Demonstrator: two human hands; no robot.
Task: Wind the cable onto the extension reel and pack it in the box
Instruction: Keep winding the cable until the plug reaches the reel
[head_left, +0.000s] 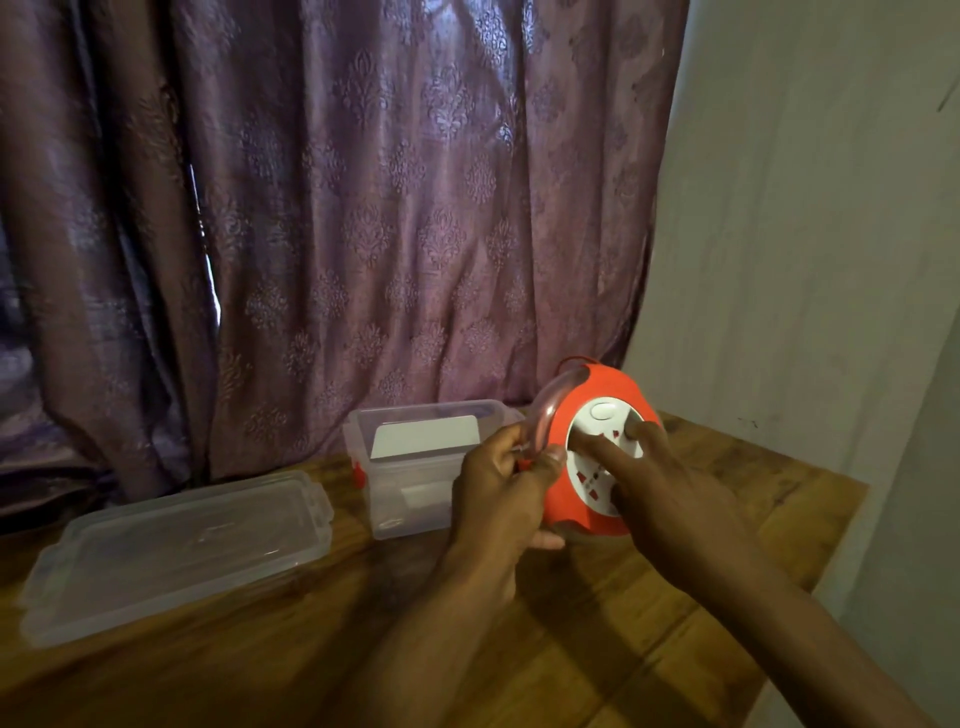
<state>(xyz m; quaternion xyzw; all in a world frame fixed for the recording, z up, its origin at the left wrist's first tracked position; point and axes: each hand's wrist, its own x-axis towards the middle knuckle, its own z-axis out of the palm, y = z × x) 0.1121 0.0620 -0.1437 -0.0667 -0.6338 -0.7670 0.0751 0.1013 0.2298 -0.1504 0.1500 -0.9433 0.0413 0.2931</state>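
Extension reel (582, 499): round orange plastic housing, smooth and matt, with a white circular face set into it. The face carries a white oval switch near its top and several red-marked socket openings. A clear, curved plastic carry handle (545, 410) arches from the top of the housing down its left side. A thin loop of orange cable (574, 360) shows just above the housing; how much cable is wound on cannot be told. The reel is held tilted, face toward the camera, above the far right part of the worktop (649, 649), just right of the box.

Left hand (501, 499): fingers and thumb curled round the lower end of the clear handle, gripping it.

Right hand (670, 499): laid over the white face, index finger extended across it and another fingertip pressed near its right rim; fingers largely straight, nothing clasped.

Box (415, 467): translucent rectangular plastic container, open at the top, with a small red clip on its left end wall. A white card or insert lies inside. It stands on the worktop beside the reel.

Lid (176, 551): clear plastic, rectangular, rounded corners, raised rim with side latches; lies flat on the worktop left of the box, apart from it.

Worktop: wood, brown, visible grain and plank seams.

Curtain (337, 208): purple-brown fabric, sheen finish, repeated damask motif, hanging in folds behind the worktop.

Wall (805, 234): plain, pale, at right.
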